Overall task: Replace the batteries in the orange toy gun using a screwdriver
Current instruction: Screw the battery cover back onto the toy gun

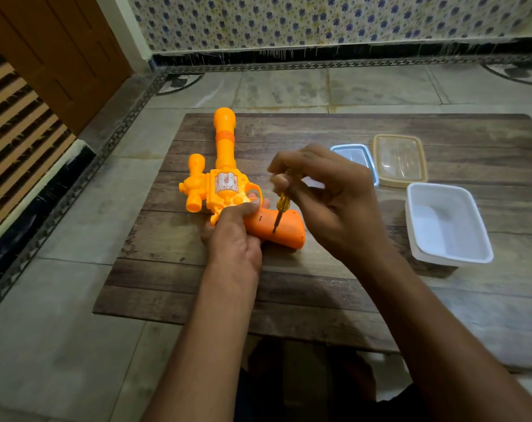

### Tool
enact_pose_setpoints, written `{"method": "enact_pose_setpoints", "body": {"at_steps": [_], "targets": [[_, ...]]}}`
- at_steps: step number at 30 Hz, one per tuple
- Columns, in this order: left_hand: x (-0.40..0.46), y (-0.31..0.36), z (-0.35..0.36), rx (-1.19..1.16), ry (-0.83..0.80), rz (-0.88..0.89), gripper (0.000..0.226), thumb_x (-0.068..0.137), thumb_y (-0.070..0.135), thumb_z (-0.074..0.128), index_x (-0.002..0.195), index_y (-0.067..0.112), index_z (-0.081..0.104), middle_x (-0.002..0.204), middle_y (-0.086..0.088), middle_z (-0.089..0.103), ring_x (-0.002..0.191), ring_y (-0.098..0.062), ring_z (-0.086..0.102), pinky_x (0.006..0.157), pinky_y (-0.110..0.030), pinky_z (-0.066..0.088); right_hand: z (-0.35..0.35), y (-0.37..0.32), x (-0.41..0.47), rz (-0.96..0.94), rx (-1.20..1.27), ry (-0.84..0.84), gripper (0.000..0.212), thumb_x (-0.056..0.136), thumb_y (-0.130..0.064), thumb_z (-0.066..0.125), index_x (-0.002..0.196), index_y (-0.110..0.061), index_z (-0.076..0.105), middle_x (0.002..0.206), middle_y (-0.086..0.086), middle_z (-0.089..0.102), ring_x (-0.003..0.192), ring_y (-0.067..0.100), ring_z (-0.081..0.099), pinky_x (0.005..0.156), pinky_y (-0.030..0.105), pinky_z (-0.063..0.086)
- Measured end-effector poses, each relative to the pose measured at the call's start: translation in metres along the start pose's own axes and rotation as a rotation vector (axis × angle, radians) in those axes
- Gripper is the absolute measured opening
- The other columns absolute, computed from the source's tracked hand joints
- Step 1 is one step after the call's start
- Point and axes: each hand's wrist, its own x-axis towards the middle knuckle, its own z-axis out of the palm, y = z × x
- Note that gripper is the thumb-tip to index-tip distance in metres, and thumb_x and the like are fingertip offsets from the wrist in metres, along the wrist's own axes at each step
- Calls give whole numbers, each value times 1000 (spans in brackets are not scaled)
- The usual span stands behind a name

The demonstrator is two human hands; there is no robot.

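While the gun (220,184) lies flat on the mat (173,287), barrel pointing away toward the wall and grip nearest the person, the left hand (234,236) clamps it around the trigger area, fingers curled under the frame to pin it down. Just to the right, the screwdriver (280,208) stands nearly upright with its tip planted on the orange grip, where a screw for the battery cover seems to sit; the screw itself is too small to make out. The right hand (328,202) pinches the yellow handle from above, fingertips bunched for twisting. I judge this the unscrewing step, early in the job, the cover being still on. The next move calls for steady downward pressure and small turns, keeping the tip seated so it does not skid across the smooth plastic. Further right, behind that hand, sit a blue-rimmed tub (354,156) and a clear lid (399,159), touching each other, with a white tub (447,223) nearer and apparently bare. No batteries show. Nothing blocks the work, though the right wrist hides part of the blue tub.
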Motion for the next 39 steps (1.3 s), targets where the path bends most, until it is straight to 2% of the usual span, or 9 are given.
{"method": "enact_pose_setpoints", "body": {"at_steps": [4,9,13,15,19,23,30,35,39], "targets": [[-3,2,2,3,-13,21,88,58,-9,80,142,5,60,128,-26,73,111,-47,74,100,-73,53,-6,-1,-1,62,160,-87,29,92,12,63,119,2,71,114,12,75,105,16,76,89,41,62],[11,-5,-8,-4,16,40,115,30,6,89,142,11,62,132,-18,73,116,-43,73,98,-78,50,-5,-2,2,-4,2,-18,21,87,-1,79,107,-2,76,97,3,77,92,9,76,82,30,63],[10,-3,-5,9,15,27,111,34,-2,81,143,10,61,127,-20,75,113,-42,75,101,-72,52,1,-2,3,-105,-177,78,25,83,-17,84,103,-4,78,87,8,74,77,16,71,74,18,58],[2,-1,-3,26,26,27,111,32,1,83,140,15,62,126,-19,76,112,-43,75,97,-75,52,3,-1,4,-125,-197,65,23,90,-20,78,107,-5,77,86,10,71,74,20,67,68,23,56],[5,-2,-4,23,26,18,111,33,2,87,140,17,63,129,-18,74,110,-43,75,95,-74,54,1,0,3,-125,-105,-18,19,96,-3,67,113,-1,74,102,10,71,88,15,70,77,27,57],[1,1,-1,24,19,-1,94,54,-8,82,143,11,59,126,-23,75,102,-45,78,95,-74,54,0,3,1,-86,-54,23,28,90,8,69,118,1,74,98,11,70,91,17,74,72,38,61],[9,-3,-3,31,86,16,121,22,8,85,141,20,62,131,-16,73,114,-43,73,99,-71,53,8,-3,4,-134,-174,87,25,89,-15,80,113,-8,78,79,12,57,67,16,54,59,26,47],[0,1,0,81,56,8,93,50,0,80,140,16,64,128,-17,75,112,-42,75,95,-73,55,6,-6,2,-89,-31,-26,26,95,3,65,119,-2,74,102,11,68,89,18,68,73,33,58],[3,0,0,48,64,23,95,48,-3,83,139,15,64,127,-17,75,111,-43,75,96,-73,54,0,0,2,-71,-1,-52,35,90,15,62,121,1,71,110,12,72,97,17,74,82,29,60]]}}
